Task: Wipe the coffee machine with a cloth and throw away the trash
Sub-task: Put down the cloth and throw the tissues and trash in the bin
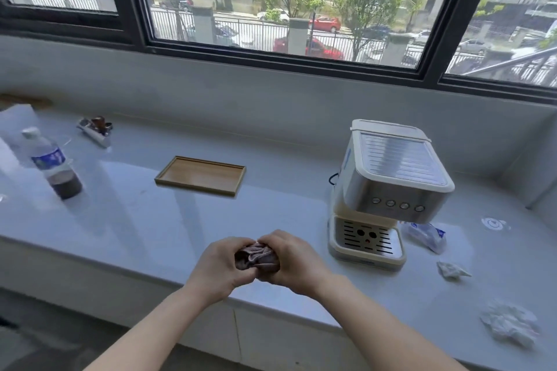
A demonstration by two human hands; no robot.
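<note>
Brown crumpled cloth (256, 256), both hands gripping

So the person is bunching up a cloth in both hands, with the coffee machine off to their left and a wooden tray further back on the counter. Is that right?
Not quite. The head view shows the coffee machine to the person's right, not their left. The rest holds: the left hand and right hand bunch the cloth, and the wooden tray lies further back on the counter.

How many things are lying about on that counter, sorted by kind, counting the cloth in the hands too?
Coffee machine: 1
Cloth, bunched in both hands: 1
Crumpled white tissues: 2
Plastic wrapper: 1
Wooden tray: 1
Bottle: 1
Small item at the back left, too blurred to name: 1
Total: 8
</note>
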